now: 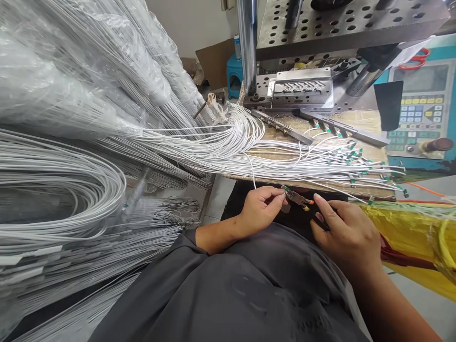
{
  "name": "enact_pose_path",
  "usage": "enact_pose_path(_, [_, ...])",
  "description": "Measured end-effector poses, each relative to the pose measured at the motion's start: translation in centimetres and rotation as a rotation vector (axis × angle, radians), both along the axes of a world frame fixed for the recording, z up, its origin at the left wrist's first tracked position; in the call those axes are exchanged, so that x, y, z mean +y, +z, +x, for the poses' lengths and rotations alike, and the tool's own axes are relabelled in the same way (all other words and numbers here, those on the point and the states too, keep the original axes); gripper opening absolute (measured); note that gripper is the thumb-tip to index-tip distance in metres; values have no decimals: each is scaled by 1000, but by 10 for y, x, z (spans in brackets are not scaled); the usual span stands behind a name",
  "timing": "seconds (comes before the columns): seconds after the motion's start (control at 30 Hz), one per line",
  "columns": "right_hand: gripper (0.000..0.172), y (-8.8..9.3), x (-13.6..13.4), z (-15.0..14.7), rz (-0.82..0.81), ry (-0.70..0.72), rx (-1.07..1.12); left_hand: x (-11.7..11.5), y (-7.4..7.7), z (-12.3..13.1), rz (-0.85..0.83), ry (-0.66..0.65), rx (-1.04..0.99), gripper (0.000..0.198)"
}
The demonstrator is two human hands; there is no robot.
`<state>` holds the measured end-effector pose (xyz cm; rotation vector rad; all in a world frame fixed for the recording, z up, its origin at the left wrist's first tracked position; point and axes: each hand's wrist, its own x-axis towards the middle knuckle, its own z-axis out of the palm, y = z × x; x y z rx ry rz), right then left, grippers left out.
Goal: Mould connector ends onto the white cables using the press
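Low in front of my body, my left hand (262,209) pinches the end of a white cable (253,171). A small green connector (285,188) shows at its fingertips. My right hand (347,230) is closed around small pliers (299,198), whose metal jaws point left at the connector. Orange and yellow bits show near the start of the pliers' handles, and most of the handles are hidden by my fingers. Whether the jaws touch the connector I cannot tell. Just beyond my hands, a thick bundle of white cables (221,159) with green-tipped ends lies on a cardboard-covered bench (372,123).
Two metal fixture bars (281,126) (356,130) lie on the bench, the right one holding several cable ends. Behind stands a press with a metal mould (302,88). A control panel (420,109) is at right. Plastic-wrapped cable bundles (71,90) fill the left; a yellow bag (402,232) sits right.
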<state>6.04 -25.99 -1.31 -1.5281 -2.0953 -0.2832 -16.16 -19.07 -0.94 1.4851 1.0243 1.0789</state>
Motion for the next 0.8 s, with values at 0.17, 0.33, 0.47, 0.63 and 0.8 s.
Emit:
enact_pose_path(0.17, [68,0,-3,2,-15,-1,1,2,2,-3,109,-25,60,21])
enact_pose_path(0.33, [57,1,-3,-9,-126,-7,350,2,6,-4,95,-85,46,21])
enact_pose_path(0.47, [48,5,-6,-17,-241,-164,881,-1,5,-3,-83,-112,-56,23])
enact_pose_path(0.63, [58,3,-7,-21,-361,-22,776,1,5,-3,-268,-82,-266,33])
enact_pose_path(0.8, [65,0,0,-30,-256,54,609,3,6,-2,-294,-29,-416,28])
